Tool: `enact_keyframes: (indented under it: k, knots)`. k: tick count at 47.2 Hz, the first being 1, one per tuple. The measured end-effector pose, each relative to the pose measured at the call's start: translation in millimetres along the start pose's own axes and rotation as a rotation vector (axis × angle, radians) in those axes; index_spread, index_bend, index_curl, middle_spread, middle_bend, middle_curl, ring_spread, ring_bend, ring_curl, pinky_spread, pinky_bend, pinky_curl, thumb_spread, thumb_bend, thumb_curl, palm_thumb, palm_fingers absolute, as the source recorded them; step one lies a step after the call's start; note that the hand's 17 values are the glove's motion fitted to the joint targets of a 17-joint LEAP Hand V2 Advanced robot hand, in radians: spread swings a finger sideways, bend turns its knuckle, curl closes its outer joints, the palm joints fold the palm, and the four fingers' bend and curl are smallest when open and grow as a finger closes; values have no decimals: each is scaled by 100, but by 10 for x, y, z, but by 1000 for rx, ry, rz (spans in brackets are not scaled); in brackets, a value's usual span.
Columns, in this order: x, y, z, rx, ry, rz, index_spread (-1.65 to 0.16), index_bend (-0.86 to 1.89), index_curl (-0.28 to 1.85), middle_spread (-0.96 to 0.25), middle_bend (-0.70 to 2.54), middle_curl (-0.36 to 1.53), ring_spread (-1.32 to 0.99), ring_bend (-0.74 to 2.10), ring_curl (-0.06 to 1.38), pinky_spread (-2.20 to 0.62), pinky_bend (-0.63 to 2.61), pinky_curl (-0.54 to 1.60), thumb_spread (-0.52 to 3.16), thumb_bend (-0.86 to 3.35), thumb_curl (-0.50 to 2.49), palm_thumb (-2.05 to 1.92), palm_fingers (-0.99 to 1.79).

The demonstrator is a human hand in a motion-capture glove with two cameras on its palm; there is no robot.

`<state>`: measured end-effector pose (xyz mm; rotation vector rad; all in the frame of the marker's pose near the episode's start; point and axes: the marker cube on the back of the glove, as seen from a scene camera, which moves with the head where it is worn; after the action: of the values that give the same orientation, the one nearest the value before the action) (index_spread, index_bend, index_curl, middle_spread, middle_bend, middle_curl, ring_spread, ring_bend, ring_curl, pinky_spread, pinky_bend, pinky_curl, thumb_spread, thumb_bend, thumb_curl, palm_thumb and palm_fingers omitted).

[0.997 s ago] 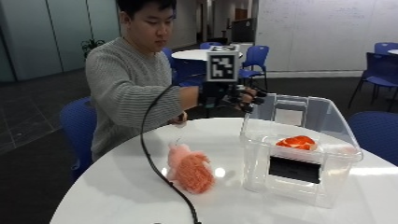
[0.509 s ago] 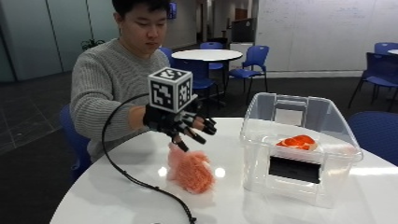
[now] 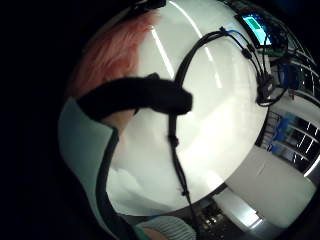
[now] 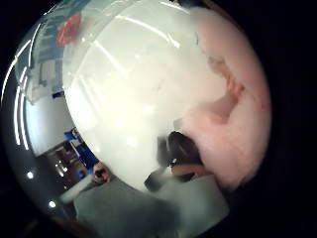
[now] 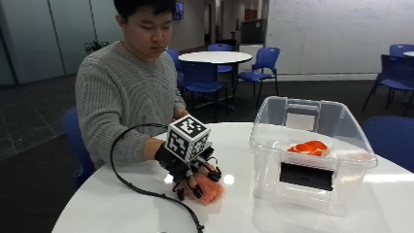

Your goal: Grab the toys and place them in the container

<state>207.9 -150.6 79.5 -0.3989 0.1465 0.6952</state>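
One toy done: orange-red toy (image 5: pixel 309 147) lies inside the clear container (image 5: pixel 310 194), seen through its wall.
One toy left: pink fuzzy toy (image 5: pixel 206 189) on the white table (image 5: pixel 116 208), just beside the container, on the person's side.
Right hand (image 5: pixel 191 172): gloved, on top of the pink toy, fingers curled down over it and grasping the fur (thumb-side palm view shows pink fur hard against the palm).
Progress: approx. halfway, judged; pink toy not yet lifted.
Remaining: lift, carry over the rim, drop in.
Surroundings: black panel (image 5: pixel 305 176) on the container's front wall; blue chairs (image 5: pixel 259 60) and round table (image 5: pixel 215 57) in bkgd, well apart.
Obstruction: container wall stands high, so the hand must clear it.
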Motion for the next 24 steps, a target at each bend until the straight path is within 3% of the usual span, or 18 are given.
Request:
enact_keyframes:
  k: [8, 12, 16, 19, 24]
  knots:
    - [-18, -39, -21, 41, 36, 26, -40, 23, 39, -3, -4, 4, 2, 54, 40, -1, 137, 44, 129, 2, 41, 27, -10]
    - [-23, -101, -43, 160, 41, 75, -41, 26, 41, -2, 0, 3, 0, 69, 44, -5, 136, 43, 132, 3, 42, 31, -4]
    - [-7, -185, -50, 317, 31, 110, -42, 26, 40, -5, 10, 3, -12, 88, 47, -20, 144, 41, 139, 13, 47, 47, 36]
    - [-12, -218, -56, 345, 21, 109, -44, 35, 44, -12, 25, 7, -20, 89, 46, -28, 130, 36, 132, 18, 54, 60, 60]
    - [-3, -264, -101, 334, 5, 99, -45, 50, 51, -19, 29, 10, -30, 91, 50, -34, 121, 36, 119, 19, 62, 67, 75]
